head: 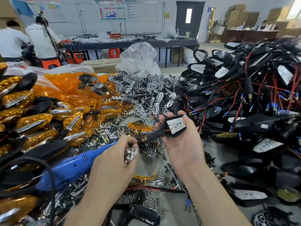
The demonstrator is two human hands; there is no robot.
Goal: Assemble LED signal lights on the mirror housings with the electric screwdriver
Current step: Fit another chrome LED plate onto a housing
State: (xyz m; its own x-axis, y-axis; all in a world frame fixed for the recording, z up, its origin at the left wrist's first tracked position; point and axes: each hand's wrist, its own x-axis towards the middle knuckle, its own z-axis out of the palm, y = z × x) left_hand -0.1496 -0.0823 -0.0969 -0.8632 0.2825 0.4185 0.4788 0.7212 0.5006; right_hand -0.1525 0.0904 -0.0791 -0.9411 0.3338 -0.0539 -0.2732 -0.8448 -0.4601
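My right hand (184, 144) grips a black mirror housing (170, 132) with a white LED board (176, 125) facing up and red wire at its stem. My left hand (114, 159) holds a chrome reflector piece (131, 153) in its curled fingers, just left of the housing's brass-tipped stem (144, 139). The blue electric screwdriver (68, 167) lies on the table under my left forearm, its black cord looping left.
Finished amber signal lights (31, 121) pile up at the left, amber lenses (68, 88) behind them, chrome reflectors (143, 92) in the middle, wired black housings (252, 98) at the right. Loose screws (146, 194) lie on the table near me. Two people work at the far left.
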